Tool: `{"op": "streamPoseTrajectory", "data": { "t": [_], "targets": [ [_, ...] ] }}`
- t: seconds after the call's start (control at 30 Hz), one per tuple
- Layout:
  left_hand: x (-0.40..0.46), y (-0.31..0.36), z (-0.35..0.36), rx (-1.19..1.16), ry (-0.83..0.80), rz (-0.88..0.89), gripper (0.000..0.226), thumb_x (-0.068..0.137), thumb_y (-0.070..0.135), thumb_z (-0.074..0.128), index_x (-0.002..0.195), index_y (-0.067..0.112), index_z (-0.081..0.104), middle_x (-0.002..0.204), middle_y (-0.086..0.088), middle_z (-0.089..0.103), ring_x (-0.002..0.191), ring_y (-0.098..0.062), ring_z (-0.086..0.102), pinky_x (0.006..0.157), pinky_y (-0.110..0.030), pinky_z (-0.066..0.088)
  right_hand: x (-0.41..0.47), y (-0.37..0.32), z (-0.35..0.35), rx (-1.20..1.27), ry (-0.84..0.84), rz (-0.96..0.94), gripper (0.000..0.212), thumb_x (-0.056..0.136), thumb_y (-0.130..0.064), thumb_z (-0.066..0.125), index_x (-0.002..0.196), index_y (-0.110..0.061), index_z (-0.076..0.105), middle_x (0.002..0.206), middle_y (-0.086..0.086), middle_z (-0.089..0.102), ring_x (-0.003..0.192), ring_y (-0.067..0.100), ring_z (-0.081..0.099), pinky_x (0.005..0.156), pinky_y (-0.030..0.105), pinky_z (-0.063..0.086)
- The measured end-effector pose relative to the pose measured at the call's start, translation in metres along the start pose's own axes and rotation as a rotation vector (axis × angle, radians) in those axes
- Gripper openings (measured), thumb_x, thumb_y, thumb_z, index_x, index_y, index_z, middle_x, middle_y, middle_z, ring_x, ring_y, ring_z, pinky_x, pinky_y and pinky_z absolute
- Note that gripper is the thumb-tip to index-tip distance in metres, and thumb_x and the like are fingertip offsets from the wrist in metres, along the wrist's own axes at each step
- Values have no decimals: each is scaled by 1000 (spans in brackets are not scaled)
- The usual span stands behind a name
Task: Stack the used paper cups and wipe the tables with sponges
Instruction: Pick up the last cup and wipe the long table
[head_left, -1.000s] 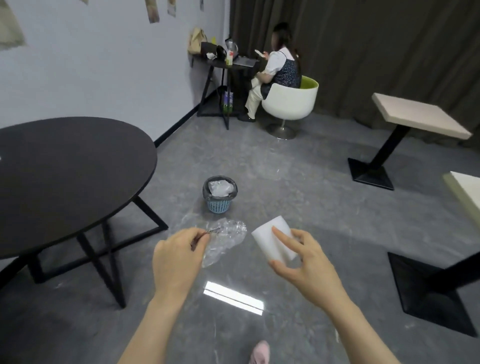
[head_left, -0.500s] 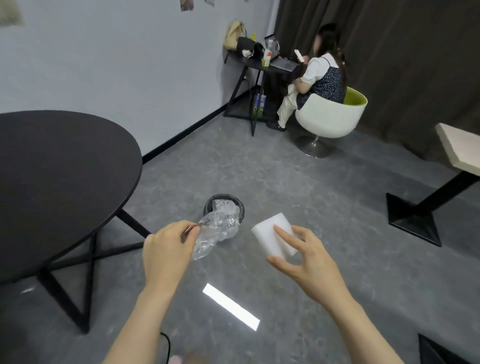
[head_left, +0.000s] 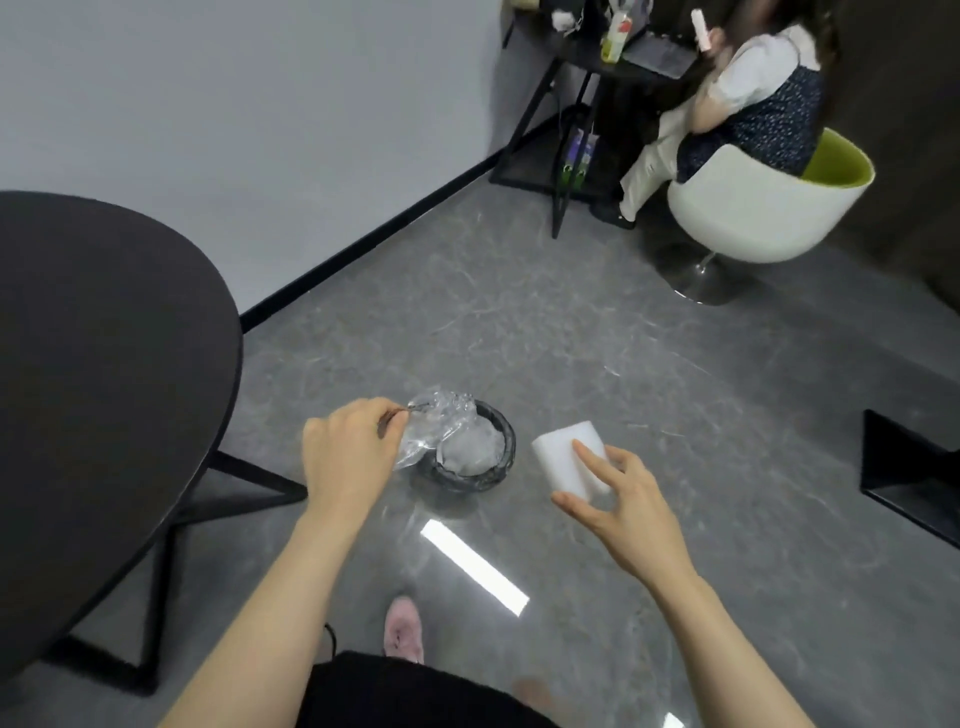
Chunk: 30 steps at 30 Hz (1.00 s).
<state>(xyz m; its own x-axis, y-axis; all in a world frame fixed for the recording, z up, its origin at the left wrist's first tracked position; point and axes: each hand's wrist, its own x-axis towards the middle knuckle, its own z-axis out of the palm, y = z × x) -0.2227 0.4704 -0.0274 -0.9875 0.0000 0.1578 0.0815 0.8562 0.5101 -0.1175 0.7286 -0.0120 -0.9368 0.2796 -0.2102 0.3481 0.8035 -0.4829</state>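
The sponge is plain white; the wrapper is clear and crinkled. At nine o'clock the round table is matt black. The floor is grey with pale veining (marble-like), and at one o'clock the chair is white outside, lime inside.

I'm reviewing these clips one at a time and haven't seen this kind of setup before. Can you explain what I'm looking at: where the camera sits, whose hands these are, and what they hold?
There is no machine here. The camera is worn on a person's head and looks forward and down, so the two bare arms reaching in from below are the wearer's own. The left hand pinches a crumpled clear plastic wrapper over a small bin that stands on the grey floor. The right hand holds a white sponge. A round black table is on the left. Another person sits in a white chair in the far corner.
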Motion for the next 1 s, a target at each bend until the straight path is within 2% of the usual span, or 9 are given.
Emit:
{"op": "streamPoseTrajectory", "data": {
  "t": [0.27,0.47,0.53,0.63,0.73,0.83,0.93,1.0],
  "targets": [
    [109,3,118,113,-114,-56,14,90,31,61,88,23,72,83,-2,71,81,-27,66,71,-37,40,144,37,34,-87,-183,25,65,83,-57,60,142,-42,37,147,-2,32,132,20,34,101,37,39],
    [151,-2,231,124,-221,-236,18,90,32,59,97,24,73,93,-3,71,89,-29,65,76,-36,40,249,76,85,84,-322,38,63,81,-48,68,138,-39,44,146,-2,34,134,15,33,104,29,35],
    [161,-9,272,145,-288,-294,19,91,34,56,98,26,72,98,-2,70,93,-28,65,82,-36,43,280,94,112,109,-362,53,64,80,-47,70,138,-37,45,147,2,33,135,18,31,110,32,32],
    [174,-25,332,130,-364,-326,19,91,33,55,93,27,73,94,0,69,87,-27,66,85,-38,48,324,121,154,79,-420,54,65,79,-51,68,139,-40,43,148,1,31,136,20,30,109,40,35],
    [179,-50,395,155,-391,-272,14,85,27,61,79,25,74,79,1,67,71,-27,65,73,-35,46,364,148,201,-19,-465,14,65,80,-56,64,140,-44,40,148,-3,30,135,22,31,104,42,41],
    [184,-78,456,221,-434,-187,13,76,29,66,66,25,74,70,2,64,62,-24,65,66,-36,48,397,172,249,-25,-446,8,66,79,-54,66,139,-43,41,149,0,30,134,24,31,104,45,40],
    [178,-109,508,208,-462,-38,26,74,36,52,64,27,74,74,3,67,68,-23,66,67,-40,53,418,191,293,-29,-429,-14,65,82,-48,66,141,-39,40,150,2,27,136,23,26,109,42,35],
    [165,-128,537,187,-494,77,34,75,36,45,75,25,77,86,-1,71,80,-27,68,68,-42,55,424,203,322,-64,-427,-38,65,85,-48,64,143,-37,37,150,1,25,136,22,25,106,39,36]
  ]
}}
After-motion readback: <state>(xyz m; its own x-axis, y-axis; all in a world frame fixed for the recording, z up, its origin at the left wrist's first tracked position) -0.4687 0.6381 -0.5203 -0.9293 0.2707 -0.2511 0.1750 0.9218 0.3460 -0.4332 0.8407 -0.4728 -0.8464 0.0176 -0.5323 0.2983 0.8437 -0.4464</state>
